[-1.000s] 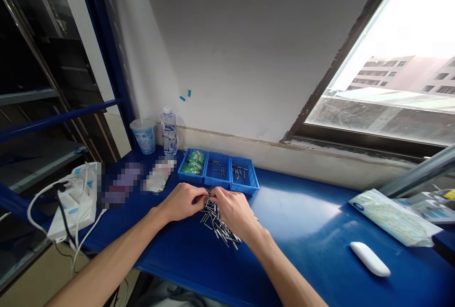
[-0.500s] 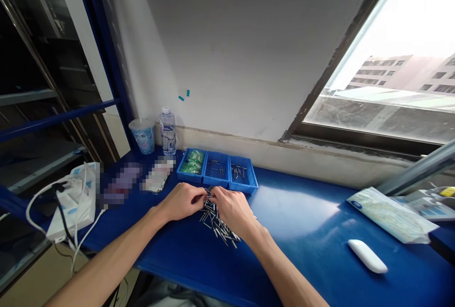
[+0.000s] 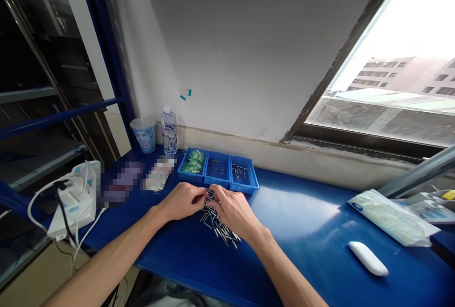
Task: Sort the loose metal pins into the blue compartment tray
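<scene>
On the blue table (image 3: 305, 250) lies a loose pile of slim silvery metal pins (image 3: 223, 232). My left hand (image 3: 185, 201) is at the pile's upper left, thumb and forefinger pinched on metal pins at its top edge. From the right, my right hand (image 3: 232, 208) bends over the same pins, its fingers and thumb curled around some of them and hiding part of the pile. The fingertips of both hands almost meet. How many pins each hand holds cannot be made out.
Behind my hands stand three joined blue bins: the left bin (image 3: 183, 174) holds green packets, the middle bin (image 3: 215, 181) and right bin (image 3: 243, 186) a few pins. A cup (image 3: 145, 136), bottle (image 3: 169, 131) and power strip (image 3: 73, 203) are left; a white case (image 3: 368, 258) and packet (image 3: 394, 217) right.
The right thumb has shifted slightly away from the forefinger, showing more pins between them. The left hand has stayed almost still. The whole view has moved a little.
</scene>
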`<action>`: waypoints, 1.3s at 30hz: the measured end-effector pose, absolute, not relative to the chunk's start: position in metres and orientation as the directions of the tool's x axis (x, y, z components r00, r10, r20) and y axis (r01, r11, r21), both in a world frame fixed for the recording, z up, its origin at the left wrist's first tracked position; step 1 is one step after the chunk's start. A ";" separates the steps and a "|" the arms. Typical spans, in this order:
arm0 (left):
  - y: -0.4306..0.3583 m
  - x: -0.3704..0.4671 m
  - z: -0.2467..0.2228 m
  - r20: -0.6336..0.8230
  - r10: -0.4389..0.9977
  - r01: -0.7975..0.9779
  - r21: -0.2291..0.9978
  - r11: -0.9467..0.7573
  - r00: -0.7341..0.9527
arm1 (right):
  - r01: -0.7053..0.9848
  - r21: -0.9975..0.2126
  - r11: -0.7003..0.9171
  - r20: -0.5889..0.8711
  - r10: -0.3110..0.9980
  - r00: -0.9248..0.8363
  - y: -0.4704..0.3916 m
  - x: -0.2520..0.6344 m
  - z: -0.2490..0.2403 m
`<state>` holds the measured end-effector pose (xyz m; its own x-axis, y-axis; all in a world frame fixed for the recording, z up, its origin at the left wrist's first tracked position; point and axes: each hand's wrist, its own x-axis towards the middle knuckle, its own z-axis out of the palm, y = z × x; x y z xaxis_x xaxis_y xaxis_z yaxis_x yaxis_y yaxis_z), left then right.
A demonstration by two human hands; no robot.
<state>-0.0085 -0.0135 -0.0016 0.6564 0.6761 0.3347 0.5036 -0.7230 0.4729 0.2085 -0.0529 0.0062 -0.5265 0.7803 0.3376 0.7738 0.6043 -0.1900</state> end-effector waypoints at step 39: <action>-0.014 -0.007 -0.003 0.314 0.672 0.504 0.473 -0.723 0.670 | 0.778 -0.157 0.608 0.321 0.776 -0.542 -0.051 0.210 0.003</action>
